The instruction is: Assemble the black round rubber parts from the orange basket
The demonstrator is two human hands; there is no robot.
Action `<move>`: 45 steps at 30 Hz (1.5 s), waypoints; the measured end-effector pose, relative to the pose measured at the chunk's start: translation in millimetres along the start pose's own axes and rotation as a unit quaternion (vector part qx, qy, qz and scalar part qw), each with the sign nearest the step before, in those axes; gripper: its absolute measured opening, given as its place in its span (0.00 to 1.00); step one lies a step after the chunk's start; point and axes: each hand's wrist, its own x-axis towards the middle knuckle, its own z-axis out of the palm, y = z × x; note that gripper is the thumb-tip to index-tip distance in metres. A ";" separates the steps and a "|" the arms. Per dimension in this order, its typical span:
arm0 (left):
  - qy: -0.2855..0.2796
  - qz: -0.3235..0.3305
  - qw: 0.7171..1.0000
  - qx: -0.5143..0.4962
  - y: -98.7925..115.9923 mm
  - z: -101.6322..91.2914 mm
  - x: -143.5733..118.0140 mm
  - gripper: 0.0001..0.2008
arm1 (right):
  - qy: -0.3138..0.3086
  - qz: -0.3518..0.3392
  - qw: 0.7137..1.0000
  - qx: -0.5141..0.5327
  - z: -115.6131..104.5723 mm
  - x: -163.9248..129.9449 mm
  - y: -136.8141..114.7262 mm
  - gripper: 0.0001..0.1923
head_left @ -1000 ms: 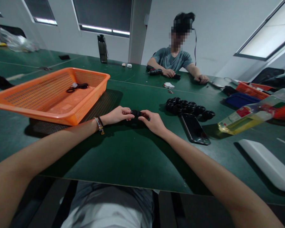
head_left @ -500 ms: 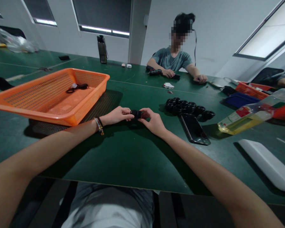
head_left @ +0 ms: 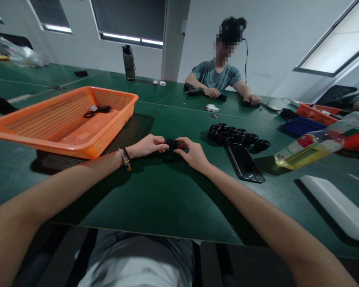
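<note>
Between my fingertips is a small black cylindrical part [head_left: 170, 144], held just above the green table [head_left: 155, 199]. My left hand [head_left: 149, 144] pinches its left end with thumb and fingers. On the other end, the thumb and fingers of my right hand [head_left: 193, 153] are closed; the part is too dark to make out its detail. To the right of my right hand lies a cluster of several glossy black ring-shaped parts [head_left: 239, 136]. A black smartphone [head_left: 245, 162] lies flat right in front of that cluster.
An orange perforated basket [head_left: 119, 127] with a black cable [head_left: 97, 111] in it stands at left. On the right are a bottle of yellow liquid [head_left: 309, 149] and a white oblong object [head_left: 336, 207]. Across the table sits a person [head_left: 218, 75] beside a power tool [head_left: 194, 91].
Both hands stay in nearly the same place on the black part, with only a slight shift of the right fingers. Nothing else has visibly moved.
</note>
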 end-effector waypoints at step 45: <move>-0.005 0.010 0.999 0.038 -2.3 -1.3 -0.4 0.16 | 0.003 -0.019 1.000 -0.018 -0.2 -0.3 1.8 0.11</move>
